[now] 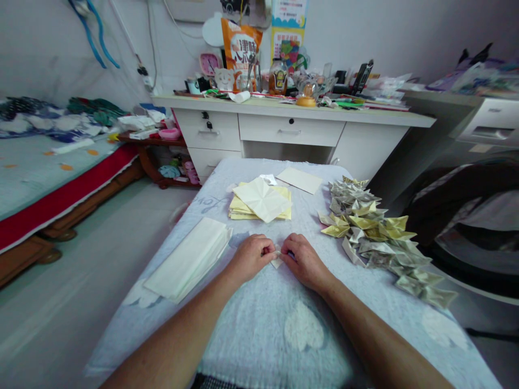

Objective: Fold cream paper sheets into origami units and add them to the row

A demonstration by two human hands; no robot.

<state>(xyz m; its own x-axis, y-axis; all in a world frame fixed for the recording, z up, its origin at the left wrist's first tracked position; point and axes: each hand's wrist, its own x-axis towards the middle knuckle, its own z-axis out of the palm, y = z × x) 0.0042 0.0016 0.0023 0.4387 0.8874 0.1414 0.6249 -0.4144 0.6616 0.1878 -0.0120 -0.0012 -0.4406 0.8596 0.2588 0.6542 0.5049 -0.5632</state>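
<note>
Between my two hands a small piece of folded paper (277, 263) shows, pale and mostly covered by the fingers. My left hand (254, 254) pinches its left side, thumb and fingertips together. On the opposite side my right hand (303, 259) grips it with closed fingers; something dark shows by these fingers, too small to make out. Just beyond the hands lies a stack of yellowish paper sheets (239, 209), topped by a creased white square sheet (263, 199). A long folded bundle of white paper (188, 259) rests left of my left hand.
Many folded paper pieces (375, 232), yellow and grey, lie heaped along the table's right side. A pale flat sheet (300, 180) sits at the back of the cloth-covered table (259, 329). Beyond stands a cluttered white desk (292, 127); a bed (60, 173) is left, a washing machine (478, 216) right.
</note>
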